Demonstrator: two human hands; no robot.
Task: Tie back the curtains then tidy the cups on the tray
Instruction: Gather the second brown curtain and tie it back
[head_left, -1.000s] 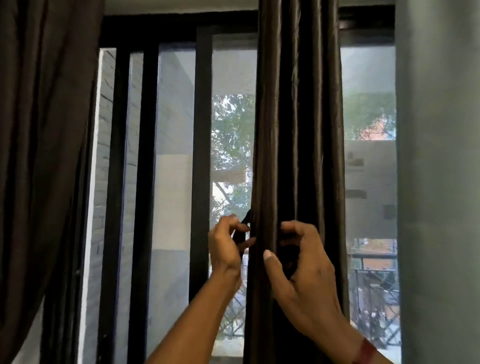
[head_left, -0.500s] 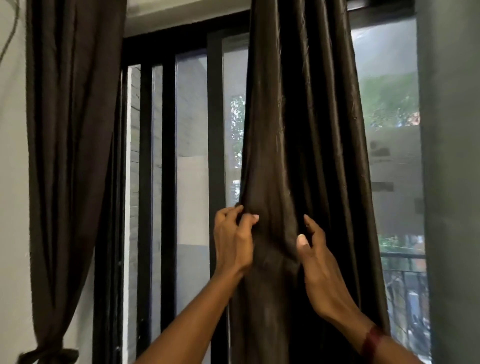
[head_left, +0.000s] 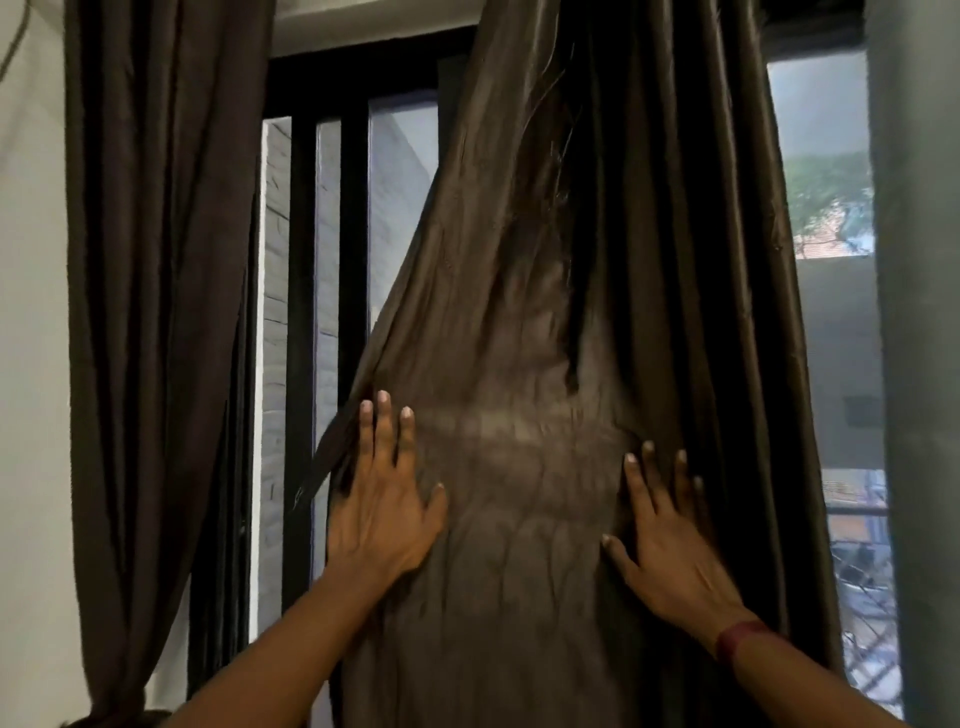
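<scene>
A dark brown satin curtain (head_left: 561, 291) hangs in front of the window, its middle spread wide and creased. My left hand (head_left: 387, 514) lies flat on its left edge, fingers apart and pointing up. My right hand (head_left: 670, 535) presses flat on the cloth further right, fingers spread, partly tucked into a fold. Neither hand closes around the fabric. A second brown curtain (head_left: 156, 312) hangs at the left, gathered near its bottom. No cups or tray are in view.
Black window frame bars (head_left: 301, 322) stand between the two curtains, with a grey brick wall outside. A grey wall (head_left: 919, 364) closes the right side. White wall (head_left: 31, 364) borders the far left. A dark red band sits on my right wrist (head_left: 740, 636).
Both hands let go of the bunched curtain and opened flat on it, moving apart. The cloth has spread out wide between them. The view has tilted up and come closer.
</scene>
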